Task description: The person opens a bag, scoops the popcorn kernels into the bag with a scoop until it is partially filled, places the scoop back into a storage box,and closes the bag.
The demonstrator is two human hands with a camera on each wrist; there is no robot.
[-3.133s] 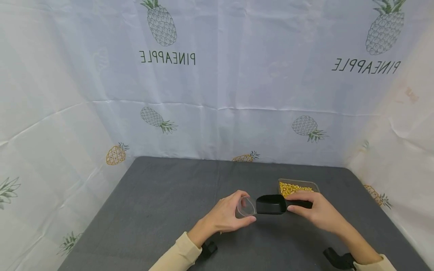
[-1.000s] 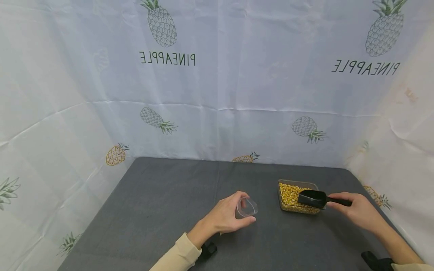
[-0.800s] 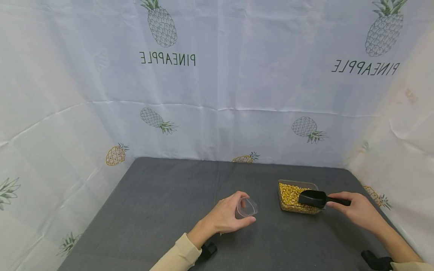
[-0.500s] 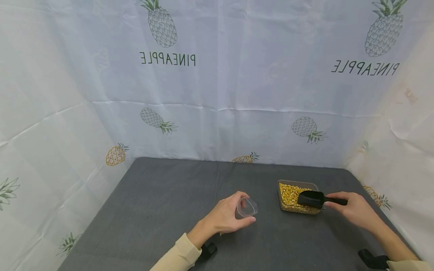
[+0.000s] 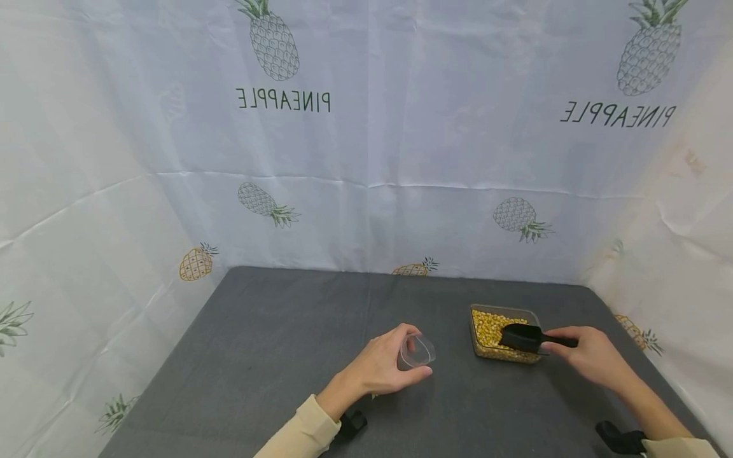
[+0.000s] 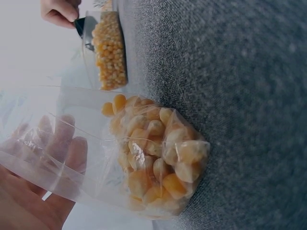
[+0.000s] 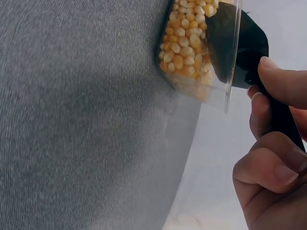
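My left hand holds a clear plastic bag around its upper part, the mouth spread wide. In the left wrist view, corn kernels fill the lower part of the bag, close to the cloth. My right hand grips the handle of a black scoop. The scoop's blade dips into the corn of a clear rectangular container, and part of the blade shows through its wall in the right wrist view. Kernels hide the scoop's tip.
A grey cloth covers the table. The container stands to the right of the bag, with cloth between them. A white curtain printed with pineapples hangs behind and at both sides.
The scoop went from the bag's mouth rightward to the container. Over the last half second my right hand slid it slightly left among the kernels. My left hand and the bag stayed put.
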